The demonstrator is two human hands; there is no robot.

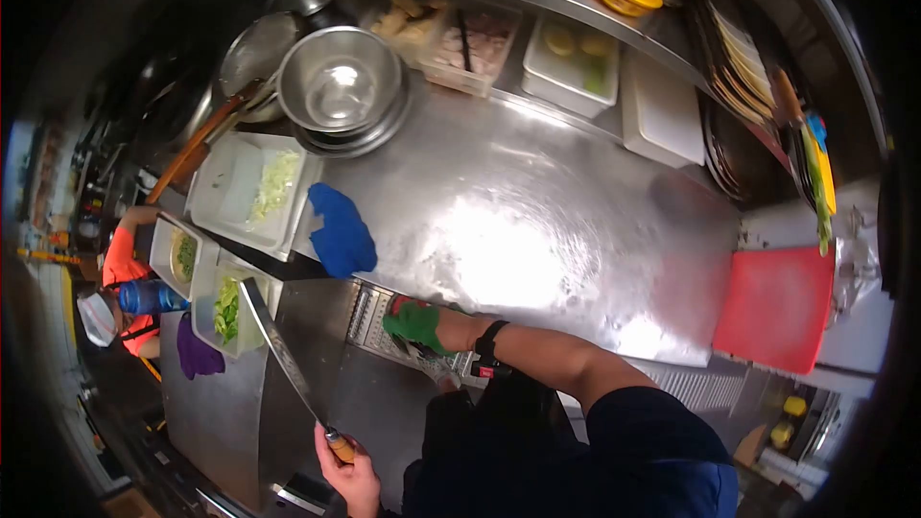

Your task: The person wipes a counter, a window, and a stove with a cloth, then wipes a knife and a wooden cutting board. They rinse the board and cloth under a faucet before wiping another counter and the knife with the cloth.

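Note:
My left hand (351,476), at the bottom left, is closed round the wooden handle of a long knife (278,350). The blade points up and away toward the plastic tubs. My right arm, with a dark wristband (490,342), reaches leftward across the counter's front edge. Bunched at the end of that arm is a green cloth (415,325), which hides most of the fingers of my right hand (455,331). The cloth lies over a perforated metal drain strip (365,317). Something red shows beside it, too small to make out.
A steel counter (595,221) holds a blue cloth (341,232), stacked steel bowls (340,80) and tubs of chopped greens (197,302). A red cutting board (775,309) lies at right. Lidded containers (662,107) line the back below a shelf. A person in orange (120,254) stands at left.

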